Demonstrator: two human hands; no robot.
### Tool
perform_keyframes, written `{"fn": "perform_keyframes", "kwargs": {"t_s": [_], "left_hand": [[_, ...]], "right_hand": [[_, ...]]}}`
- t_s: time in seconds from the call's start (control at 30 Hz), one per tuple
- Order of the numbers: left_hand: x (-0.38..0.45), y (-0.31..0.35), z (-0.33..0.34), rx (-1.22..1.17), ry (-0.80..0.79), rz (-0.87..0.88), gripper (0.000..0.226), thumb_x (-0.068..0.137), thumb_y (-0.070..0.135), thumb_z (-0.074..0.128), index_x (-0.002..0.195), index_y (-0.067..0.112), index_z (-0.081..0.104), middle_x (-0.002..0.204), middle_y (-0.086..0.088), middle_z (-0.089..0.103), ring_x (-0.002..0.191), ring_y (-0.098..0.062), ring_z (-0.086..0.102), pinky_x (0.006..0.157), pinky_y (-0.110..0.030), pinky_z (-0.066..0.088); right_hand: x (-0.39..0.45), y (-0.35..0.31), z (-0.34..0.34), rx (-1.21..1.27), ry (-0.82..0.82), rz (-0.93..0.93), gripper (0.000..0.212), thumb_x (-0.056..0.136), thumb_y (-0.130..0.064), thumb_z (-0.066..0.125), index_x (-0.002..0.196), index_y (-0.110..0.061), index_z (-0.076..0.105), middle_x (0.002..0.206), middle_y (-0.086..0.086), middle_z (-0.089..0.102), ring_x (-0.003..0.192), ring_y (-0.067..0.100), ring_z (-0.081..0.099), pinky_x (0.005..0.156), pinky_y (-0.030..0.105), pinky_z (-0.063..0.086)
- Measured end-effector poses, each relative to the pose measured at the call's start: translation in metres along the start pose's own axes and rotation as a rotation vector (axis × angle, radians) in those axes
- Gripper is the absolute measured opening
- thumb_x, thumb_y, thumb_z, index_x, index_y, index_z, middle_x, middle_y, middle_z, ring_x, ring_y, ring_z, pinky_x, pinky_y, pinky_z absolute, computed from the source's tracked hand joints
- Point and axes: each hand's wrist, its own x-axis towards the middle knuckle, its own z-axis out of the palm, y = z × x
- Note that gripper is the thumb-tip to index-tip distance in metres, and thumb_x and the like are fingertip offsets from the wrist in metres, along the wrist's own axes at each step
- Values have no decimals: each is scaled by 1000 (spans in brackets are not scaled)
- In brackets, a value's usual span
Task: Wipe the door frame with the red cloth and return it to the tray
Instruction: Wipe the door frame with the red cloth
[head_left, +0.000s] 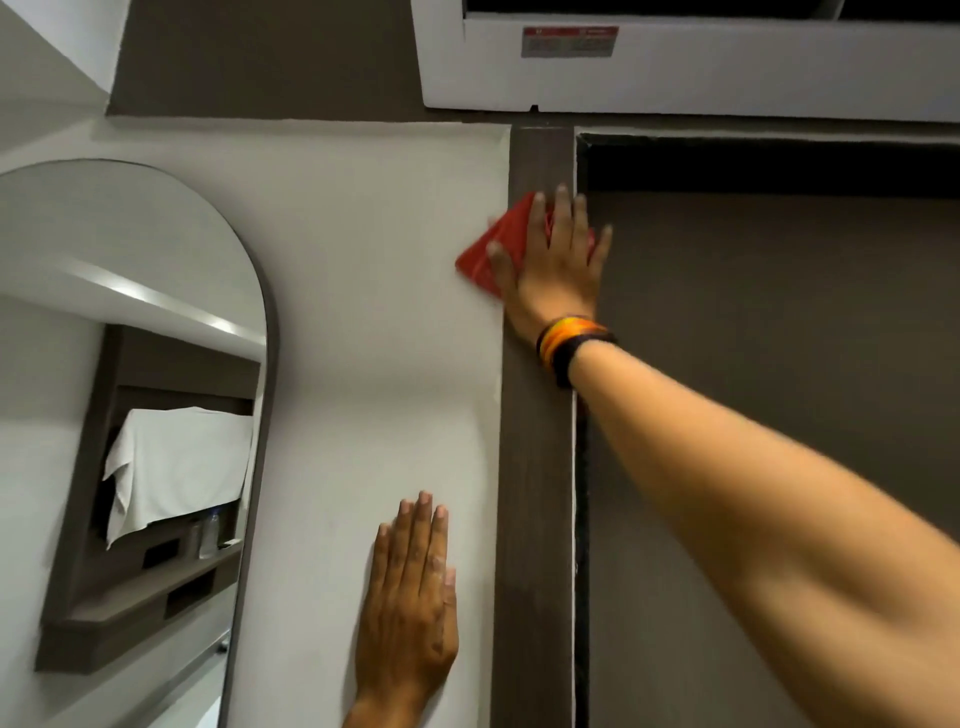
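A folded red cloth lies flat against the dark brown door frame, high up near its top corner. My right hand presses the cloth onto the frame with fingers spread; part of the cloth sticks out to the left over the white wall. Coloured bands circle that wrist. My left hand rests flat on the white wall, lower down and left of the frame, holding nothing. No tray is in view.
The dark door fills the right side, with a white box bearing a red label above it. An arched mirror hangs on the white wall at the left, reflecting a shelf and a white towel.
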Motion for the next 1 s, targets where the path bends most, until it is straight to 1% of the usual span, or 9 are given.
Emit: {"fn": "perform_keyframes", "kwargs": {"t_s": [0.1,0.23,0.37,0.47,0.6,0.7,0.8,0.9,1.0], "left_hand": [[0,0,4,14,25,10,65,100,27,38,161,13,23,173,-5,11,161,-24,7,132,-34,-2],[0,-1,3,14,48,30,63,103,26,31,162,13,16,173,-6,10,161,-25,10,132,-36,1],[5,5,-6,26,81,33,58,104,21,32,159,6,26,170,-13,19,159,-29,18,132,-42,7],[0,5,-4,0,76,39,58,105,17,35,160,7,20,168,-16,22,158,-30,18,131,-44,9],[0,2,4,27,76,30,61,106,25,33,162,9,14,171,-14,15,160,-26,7,132,-41,3],[-1,-1,7,9,89,41,60,106,22,27,162,10,12,171,-13,12,160,-22,-3,132,-40,1],[-2,-4,9,2,107,58,59,106,21,28,162,10,13,171,-12,12,160,-24,0,132,-41,1],[-2,-3,8,-3,120,59,59,105,20,29,162,8,16,171,-14,15,160,-27,5,132,-41,2],[-3,-1,6,-9,122,56,59,105,19,30,161,8,17,170,-15,16,160,-26,5,132,-42,4]], "right_hand": [[39,-4,-4,-26,-2,21,77,100,-61,25,161,-15,14,171,11,9,158,31,3,125,63,1],[-14,1,4,0,58,-10,72,101,-56,31,159,-14,22,169,11,18,157,31,12,126,60,5],[-132,7,17,-23,53,-18,71,101,-58,30,158,-15,25,168,11,23,157,30,16,126,60,11],[-235,14,30,-48,10,-36,71,102,-57,33,158,-14,26,167,13,24,157,31,16,125,61,13],[-372,27,49,-55,-74,-46,74,101,-57,40,159,-13,24,169,13,14,158,31,10,126,63,7],[-476,33,61,-46,-142,-42,79,99,-58,44,160,-17,18,171,8,4,158,31,9,126,62,1],[-558,42,70,-123,-209,-81,83,98,-62,40,162,-18,8,172,7,0,158,30,5,126,62,-1],[-584,50,67,-135,-274,-172,83,99,-61,39,161,-17,7,171,7,-3,159,28,2,126,63,2],[-547,56,58,-56,-271,-270,75,102,-53,39,161,-16,9,172,7,0,159,27,4,121,67,12]]}}
